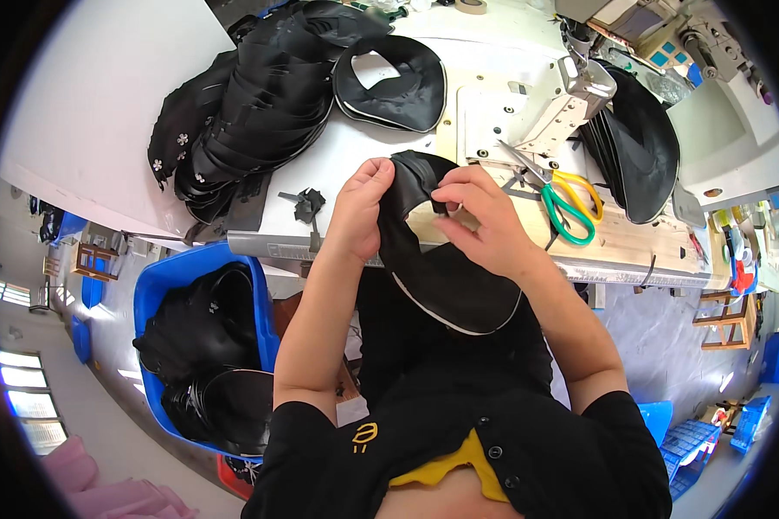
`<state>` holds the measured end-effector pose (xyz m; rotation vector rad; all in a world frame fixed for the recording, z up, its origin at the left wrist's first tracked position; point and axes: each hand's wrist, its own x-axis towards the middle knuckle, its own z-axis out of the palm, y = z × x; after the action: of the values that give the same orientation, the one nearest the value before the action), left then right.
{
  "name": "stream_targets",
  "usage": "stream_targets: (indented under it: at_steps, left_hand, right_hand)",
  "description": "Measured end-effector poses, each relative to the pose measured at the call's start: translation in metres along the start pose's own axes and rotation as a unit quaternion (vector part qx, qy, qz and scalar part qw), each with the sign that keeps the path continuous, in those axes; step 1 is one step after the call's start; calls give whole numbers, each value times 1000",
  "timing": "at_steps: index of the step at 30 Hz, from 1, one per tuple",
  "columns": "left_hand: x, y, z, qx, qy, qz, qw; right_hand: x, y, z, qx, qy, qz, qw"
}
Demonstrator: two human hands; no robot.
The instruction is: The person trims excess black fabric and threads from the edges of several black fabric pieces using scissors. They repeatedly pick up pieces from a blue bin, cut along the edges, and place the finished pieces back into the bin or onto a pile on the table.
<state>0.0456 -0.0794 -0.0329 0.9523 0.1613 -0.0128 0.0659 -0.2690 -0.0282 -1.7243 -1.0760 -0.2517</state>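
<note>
As left hand [360, 210] pinches black piece [459, 292], long axis slanting, rounded end lowest, right hand [486, 221] touching, grip unclear.

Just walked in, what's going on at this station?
A person holds a curved black piece by its left side in the left-hand grip; the right-hand grip is at its inner edge. Open scissors lie on the worktop to the right. Similar black pieces are piled at the worktop's left, with more in a blue tub below.
</note>
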Motion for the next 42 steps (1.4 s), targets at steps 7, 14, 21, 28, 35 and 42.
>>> stream_targets:
  at_steps: [7, 14, 21, 28, 35, 42]
  left_hand:
    - [-16, -8, -8, 377, 209, 348, 832]
    - [-65, -22, 36, 435, 99, 307, 841]
    - [-58, -12, 37, 515, 6, 315, 797]
    - [-52, -18, 41, 498, 11, 334, 800]
    - [-42, -33, 39, 357, 28, 193, 914]
    - [-35, -54, 30, 90, -11, 143, 986]
  right_hand:
    - [15, 7, 5, 66, 10, 72, 995]
    - [15, -7, 8, 85, -6, 74, 994]
    - [13, -25, -16, 175, -58, 230, 956]
    - [12, -36, -19, 8, -43, 127, 991]
    - [31, -23, -31, 1, -41, 183, 982]
    - [16, 0, -75, 239, 130, 345, 898]
